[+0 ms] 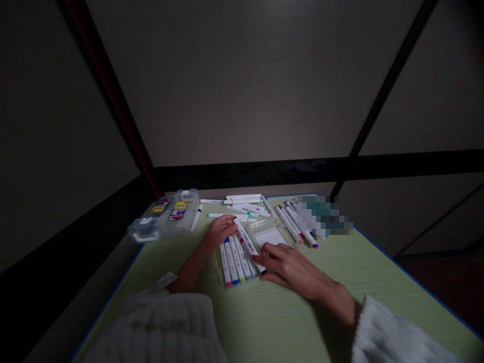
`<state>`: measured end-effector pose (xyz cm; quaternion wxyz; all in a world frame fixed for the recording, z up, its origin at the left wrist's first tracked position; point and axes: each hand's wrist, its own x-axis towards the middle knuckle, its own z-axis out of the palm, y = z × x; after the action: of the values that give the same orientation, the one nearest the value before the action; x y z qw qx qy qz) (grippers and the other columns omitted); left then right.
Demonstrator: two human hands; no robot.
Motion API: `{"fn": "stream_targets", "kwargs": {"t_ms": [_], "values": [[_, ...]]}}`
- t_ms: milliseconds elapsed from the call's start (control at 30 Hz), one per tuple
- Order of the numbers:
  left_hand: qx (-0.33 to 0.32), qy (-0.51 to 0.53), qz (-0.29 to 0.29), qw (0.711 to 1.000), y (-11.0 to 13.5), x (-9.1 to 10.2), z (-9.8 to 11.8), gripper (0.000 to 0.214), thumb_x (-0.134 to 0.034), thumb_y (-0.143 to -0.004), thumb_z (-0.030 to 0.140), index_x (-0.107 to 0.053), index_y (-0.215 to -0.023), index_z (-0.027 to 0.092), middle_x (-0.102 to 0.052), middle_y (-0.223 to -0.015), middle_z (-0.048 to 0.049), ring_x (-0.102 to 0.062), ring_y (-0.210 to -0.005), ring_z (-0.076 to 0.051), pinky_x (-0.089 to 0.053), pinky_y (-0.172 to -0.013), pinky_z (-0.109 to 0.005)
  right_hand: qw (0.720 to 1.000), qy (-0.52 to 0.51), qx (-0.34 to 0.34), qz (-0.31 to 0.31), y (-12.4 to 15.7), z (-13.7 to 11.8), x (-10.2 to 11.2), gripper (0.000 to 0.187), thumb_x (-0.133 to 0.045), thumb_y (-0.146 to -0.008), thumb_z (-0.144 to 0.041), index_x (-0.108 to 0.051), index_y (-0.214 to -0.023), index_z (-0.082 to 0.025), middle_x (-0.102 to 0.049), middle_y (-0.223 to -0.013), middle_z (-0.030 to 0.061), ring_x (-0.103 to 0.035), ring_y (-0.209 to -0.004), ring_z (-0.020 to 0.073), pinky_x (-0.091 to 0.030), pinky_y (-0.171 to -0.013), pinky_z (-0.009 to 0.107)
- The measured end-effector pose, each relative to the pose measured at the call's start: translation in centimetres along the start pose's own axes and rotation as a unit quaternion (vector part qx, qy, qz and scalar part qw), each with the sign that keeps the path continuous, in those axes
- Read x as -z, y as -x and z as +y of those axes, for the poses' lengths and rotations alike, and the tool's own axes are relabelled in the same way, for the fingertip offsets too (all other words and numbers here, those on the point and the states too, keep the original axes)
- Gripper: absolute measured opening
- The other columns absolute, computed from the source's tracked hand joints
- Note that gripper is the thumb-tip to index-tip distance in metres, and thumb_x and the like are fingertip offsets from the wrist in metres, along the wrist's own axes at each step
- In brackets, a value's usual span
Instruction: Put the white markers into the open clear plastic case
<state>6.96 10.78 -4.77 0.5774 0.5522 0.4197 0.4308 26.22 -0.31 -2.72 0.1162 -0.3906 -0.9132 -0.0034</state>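
Observation:
A white marker (247,242) with dark ends slants between my two hands, above a clear plastic tray (215,269). The fingers of my left hand (221,232) close on its far end. My right hand (289,264) has its fingertips at the near end, with the thumb below and the fingers partly bent; whether it grips or only touches the marker is hard to see. Left of that marker, several white markers (236,259) with pink, blue and green ends lie side by side in the tray. A white card (269,237) shows in the tray's right part.
A clear plastic case (166,217) with colourful labels lies at the table's far left. Loose markers (244,201) are scattered at the back, and more markers (297,224) lie at the right beside a pixelated patch. The green table (272,322) has a blue edge, with a panelled wall behind.

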Motion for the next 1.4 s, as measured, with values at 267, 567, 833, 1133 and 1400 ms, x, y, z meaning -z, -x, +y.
{"fn": "stream_targets", "kwargs": {"t_ms": [267, 567, 833, 1133, 1400], "values": [[0.008, -0.052, -0.028, 0.998, -0.8, -0.2, -1.4, 0.035, -0.064, -0.057, 0.014, -0.059, -0.092, 0.010, -0.063, -0.076, -0.0035, -0.060, -0.066, -0.013, -0.047, -0.062, -0.025, 1.000, -0.010, 0.007, -0.025, -0.2, 0.1, -0.2, 0.042, -0.040, -0.085, -0.042, -0.046, -0.120, -0.020, -0.052, -0.093, 0.0067, -0.051, -0.082, 0.0188, -0.044, -0.072, 0.034], [-0.026, -0.138, -0.044, 0.989, -1.1, -0.2, -1.8, 0.035, -0.055, -0.060, 0.007, -0.060, -0.094, 0.009, -0.060, -0.070, -0.0009, -0.056, -0.062, -0.010, -0.042, -0.058, -0.020, 0.999, -0.025, 0.004, -0.036, -0.2, 0.1, -0.2, 0.042, -0.040, -0.085, -0.042, -0.047, -0.119, -0.019, -0.052, -0.095, 0.0076, -0.052, -0.085, 0.0198, -0.044, -0.075, 0.034], [-0.018, -0.134, -0.039, 0.990, -1.3, -0.1, -2.2, 0.038, -0.053, -0.061, 0.006, -0.057, -0.099, 0.005, -0.057, -0.065, 0.0001, -0.053, -0.059, -0.010, -0.040, -0.057, -0.020, 0.998, -0.050, -0.005, -0.038, -0.2, 0.1, -0.2, 0.042, -0.039, -0.086, -0.040, -0.045, -0.122, -0.020, -0.052, -0.098, 0.0081, -0.053, -0.086, 0.0195, -0.044, -0.075, 0.034], [-0.012, -0.102, -0.047, 0.994, -1.6, 0.0, -2.4, 0.034, -0.054, -0.061, 0.007, -0.058, -0.096, 0.006, -0.056, -0.062, 0.0011, -0.052, -0.055, -0.009, -0.040, -0.055, -0.021, 0.998, -0.042, -0.008, -0.037, -0.2, 0.0, -0.2, 0.040, -0.040, -0.085, -0.039, -0.047, -0.119, -0.019, -0.053, -0.097, 0.0078, -0.053, -0.086, 0.0203, -0.045, -0.074, 0.035], [0.000, -0.091, -0.044, 0.995, -1.7, 0.2, -2.8, 0.032, -0.054, -0.062, 0.007, -0.058, -0.095, 0.008, -0.056, -0.064, 0.0010, -0.054, -0.056, -0.009, -0.041, -0.056, -0.021, 0.998, -0.047, -0.020, -0.027, -0.1, 0.0, -0.4, 0.048, -0.043, -0.084, -0.039, -0.042, -0.123, -0.013, -0.053, -0.099, 0.0104, -0.053, -0.087, 0.0219, -0.046, -0.075, 0.037]]}}
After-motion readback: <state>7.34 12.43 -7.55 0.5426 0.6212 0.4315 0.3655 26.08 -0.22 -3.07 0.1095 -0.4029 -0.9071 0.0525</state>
